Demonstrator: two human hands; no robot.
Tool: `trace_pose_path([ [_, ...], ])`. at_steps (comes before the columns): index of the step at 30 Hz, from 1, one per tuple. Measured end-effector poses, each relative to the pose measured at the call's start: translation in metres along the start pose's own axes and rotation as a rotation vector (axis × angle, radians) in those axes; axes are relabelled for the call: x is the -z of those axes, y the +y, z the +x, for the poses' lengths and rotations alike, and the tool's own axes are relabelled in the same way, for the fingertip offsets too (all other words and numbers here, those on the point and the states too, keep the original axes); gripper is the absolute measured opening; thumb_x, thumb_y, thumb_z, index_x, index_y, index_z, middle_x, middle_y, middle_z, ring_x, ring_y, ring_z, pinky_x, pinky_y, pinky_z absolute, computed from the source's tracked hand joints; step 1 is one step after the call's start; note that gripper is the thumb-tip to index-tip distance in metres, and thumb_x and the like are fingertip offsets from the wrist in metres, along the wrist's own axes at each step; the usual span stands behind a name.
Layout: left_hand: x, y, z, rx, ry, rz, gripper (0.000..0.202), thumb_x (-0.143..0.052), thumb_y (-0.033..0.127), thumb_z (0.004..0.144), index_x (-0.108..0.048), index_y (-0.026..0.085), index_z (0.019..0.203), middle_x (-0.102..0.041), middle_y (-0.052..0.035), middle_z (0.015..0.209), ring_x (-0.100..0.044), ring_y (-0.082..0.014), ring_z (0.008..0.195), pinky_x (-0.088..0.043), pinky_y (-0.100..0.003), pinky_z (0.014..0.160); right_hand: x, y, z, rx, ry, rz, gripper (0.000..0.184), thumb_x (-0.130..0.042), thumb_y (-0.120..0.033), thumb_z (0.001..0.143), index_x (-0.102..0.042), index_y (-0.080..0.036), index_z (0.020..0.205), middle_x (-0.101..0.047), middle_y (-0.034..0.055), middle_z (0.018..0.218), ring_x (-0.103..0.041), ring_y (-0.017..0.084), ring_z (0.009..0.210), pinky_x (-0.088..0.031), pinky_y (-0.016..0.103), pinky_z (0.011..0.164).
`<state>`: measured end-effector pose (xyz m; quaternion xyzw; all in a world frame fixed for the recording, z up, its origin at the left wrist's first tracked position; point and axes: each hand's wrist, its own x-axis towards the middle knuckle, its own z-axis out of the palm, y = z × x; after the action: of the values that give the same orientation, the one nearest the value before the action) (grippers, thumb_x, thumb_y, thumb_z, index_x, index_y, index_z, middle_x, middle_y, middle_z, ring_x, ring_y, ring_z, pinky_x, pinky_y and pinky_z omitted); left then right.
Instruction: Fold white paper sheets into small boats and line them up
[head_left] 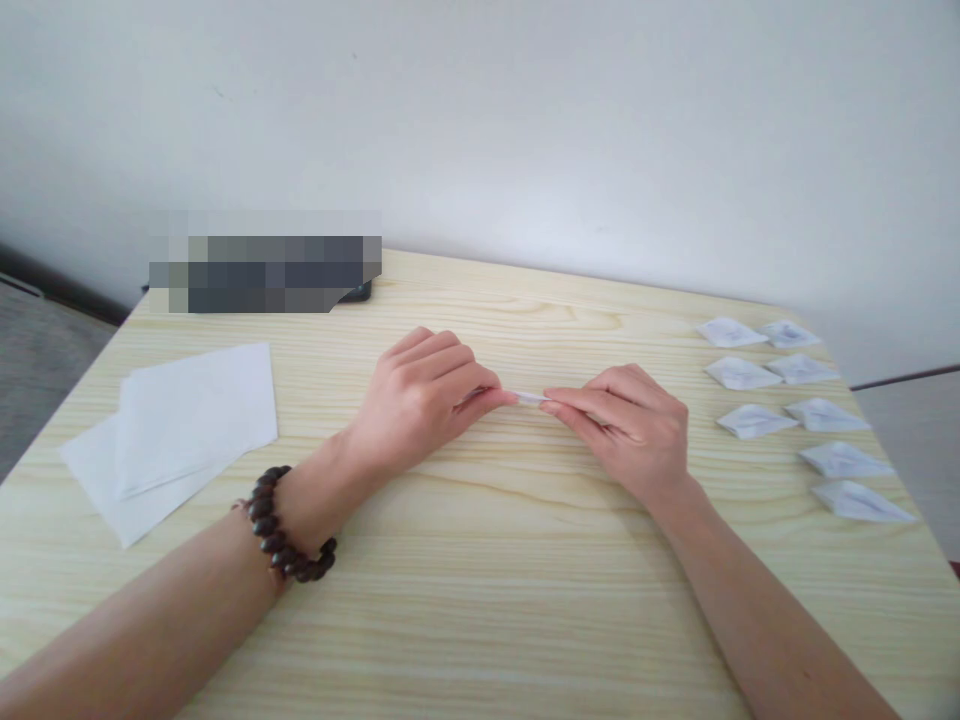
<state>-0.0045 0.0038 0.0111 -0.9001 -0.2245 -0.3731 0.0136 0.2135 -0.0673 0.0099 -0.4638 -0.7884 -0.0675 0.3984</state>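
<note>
Sheets [195, 420] L, strip [531, 398] mid, folds [754, 421] R.

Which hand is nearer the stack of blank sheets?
Left. The left hand lies just right of the sheet stack, pinching a small paper strip; the right hand pinches the strip's other end, farther right, toward the folded pieces.

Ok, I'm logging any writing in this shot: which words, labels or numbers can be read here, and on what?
None can be read.
White sheets: blank.
Folded paper pieces: faint grey marks, too small to read.
Dark object at the back: blurred out.
Paper strip held by left hand and right hand: no print visible.
</note>
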Motion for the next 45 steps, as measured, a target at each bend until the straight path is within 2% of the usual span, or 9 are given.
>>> trace_pose_path([
  [3, -0.001, -0.003, -0.002, 0.058, -0.037, -0.042, 0.029, -0.061, 0.037, 0.091, -0.064, 0.018, 0.068, -0.061, 0.0013, 0.060, -0.054, -0.0124, 0.058, -0.039, -0.028, 0.060, 0.002, 0.001, -0.001, -0.096, 0.019, 0.051, 0.004, -0.074, -0.022, 0.081, -0.076, -0.024, 0.082, -0.066, -0.0004, 0.061, -0.057, 0.012, 0.055, -0.046, 0.026, 0.054],
  [6, -0.001, -0.005, -0.004, 0.086, -0.076, -0.111, 0.028, -0.056, 0.036, 0.094, -0.066, 0.017, 0.075, -0.065, -0.0004, 0.064, -0.057, -0.0123, 0.060, -0.042, -0.026, 0.060, 0.002, 0.004, -0.003, -0.165, 0.000, 0.102, 0.005, -0.073, -0.023, 0.082, -0.077, -0.025, 0.084, -0.069, 0.0004, 0.065, -0.060, 0.012, 0.056, -0.049, 0.026, 0.054],
  [11, -0.002, -0.007, -0.005, 0.154, -0.089, -0.168, 0.021, -0.053, 0.027, 0.096, -0.069, 0.015, 0.089, -0.070, -0.0042, 0.079, -0.062, -0.0124, 0.069, -0.047, -0.024, 0.064, 0.003, 0.010, -0.004, -0.271, -0.044, 0.173, 0.016, -0.065, -0.017, 0.087, -0.075, -0.026, 0.095, -0.076, 0.0015, 0.084, -0.069, 0.016, 0.073, -0.055, 0.029, 0.066],
  [15, -0.001, -0.005, -0.004, 0.176, -0.076, -0.182, 0.020, -0.056, 0.026, 0.093, -0.068, 0.014, 0.082, -0.065, -0.0025, 0.071, -0.058, -0.0118, 0.063, -0.044, -0.023, 0.060, 0.004, 0.008, -0.005, -0.381, -0.002, 0.153, 0.008, -0.069, -0.021, 0.084, -0.074, -0.024, 0.088, -0.077, 0.0000, 0.083, -0.068, 0.014, 0.065, -0.056, 0.027, 0.062],
  [20, 0.004, -0.002, -0.003, 0.179, -0.191, -0.303, 0.020, -0.056, 0.029, 0.093, -0.068, 0.015, 0.085, -0.062, -0.0036, 0.077, -0.057, -0.0126, 0.067, -0.044, -0.023, 0.060, 0.004, 0.006, -0.007, -0.433, -0.018, 0.218, 0.008, -0.070, -0.022, 0.083, -0.073, -0.022, 0.090, -0.076, 0.0004, 0.082, -0.067, 0.014, 0.064, -0.056, 0.027, 0.063],
  [24, 0.005, -0.002, -0.003, 0.182, -0.251, -0.383, 0.021, -0.054, 0.029, 0.094, -0.070, 0.016, 0.088, -0.062, -0.0044, 0.083, -0.059, -0.0124, 0.072, -0.045, -0.022, 0.063, 0.004, 0.006, -0.006, -0.385, -0.063, 0.276, 0.008, -0.067, -0.020, 0.085, -0.072, -0.023, 0.090, -0.074, -0.0002, 0.080, -0.065, 0.013, 0.065, -0.054, 0.027, 0.064],
  [34, 0.003, 0.000, -0.004, 0.120, -0.284, -0.444, 0.020, -0.053, 0.028, 0.095, -0.069, 0.017, 0.096, -0.069, -0.0048, 0.087, -0.063, -0.0141, 0.080, -0.049, -0.024, 0.071, 0.001, 0.002, -0.004, -0.133, -0.131, 0.273, 0.008, -0.068, -0.017, 0.084, -0.072, -0.022, 0.090, -0.071, 0.0035, 0.082, -0.065, 0.015, 0.075, -0.054, 0.029, 0.066],
  [41, -0.002, 0.003, -0.004, 0.007, -0.175, -0.330, 0.020, -0.052, 0.025, 0.096, -0.068, 0.016, 0.088, -0.067, -0.0030, 0.075, -0.060, -0.0123, 0.068, -0.046, -0.024, 0.065, 0.001, -0.003, -0.003, -0.132, -0.134, 0.256, 0.009, -0.064, -0.014, 0.087, -0.070, -0.021, 0.089, -0.069, 0.0032, 0.081, -0.064, 0.015, 0.073, -0.053, 0.029, 0.067],
  [45, 0.000, 0.005, -0.002, 0.018, -0.217, -0.307, 0.025, -0.050, 0.027, 0.097, -0.068, 0.017, 0.084, -0.065, -0.0020, 0.070, -0.059, -0.0124, 0.065, -0.045, -0.025, 0.064, 0.001, -0.004, -0.003, -0.140, -0.144, 0.256, 0.009, -0.063, -0.017, 0.088, -0.071, -0.022, 0.088, -0.069, 0.0027, 0.080, -0.064, 0.015, 0.073, -0.053, 0.029, 0.065],
])
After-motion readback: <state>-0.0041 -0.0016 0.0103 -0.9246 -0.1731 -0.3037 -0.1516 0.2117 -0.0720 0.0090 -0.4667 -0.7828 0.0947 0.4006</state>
